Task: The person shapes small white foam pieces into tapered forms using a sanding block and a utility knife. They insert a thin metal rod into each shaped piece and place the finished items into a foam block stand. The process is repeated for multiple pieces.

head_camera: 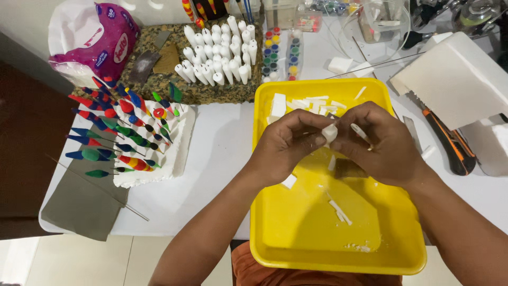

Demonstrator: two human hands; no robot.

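Note:
Over a yellow tray [275, 222], my left hand [288, 144] and my right hand [378, 140] meet around a small white foam piece [330, 132], pinched between the fingertips of both. A thin blade or stick seems to lie in my right fingers, but I cannot tell for sure. White foam strips and offcuts [312, 103] lie at the tray's far end, with shavings [338, 209] scattered on its floor.
Left of the tray, a white foam block [177, 153] holds several painted floats. Behind stands a group of white foam cones [219, 50], paint pot strips [272, 53], a pink bag [98, 39]. A large foam slab [457, 79] and an orange-black knife [450, 143] lie right.

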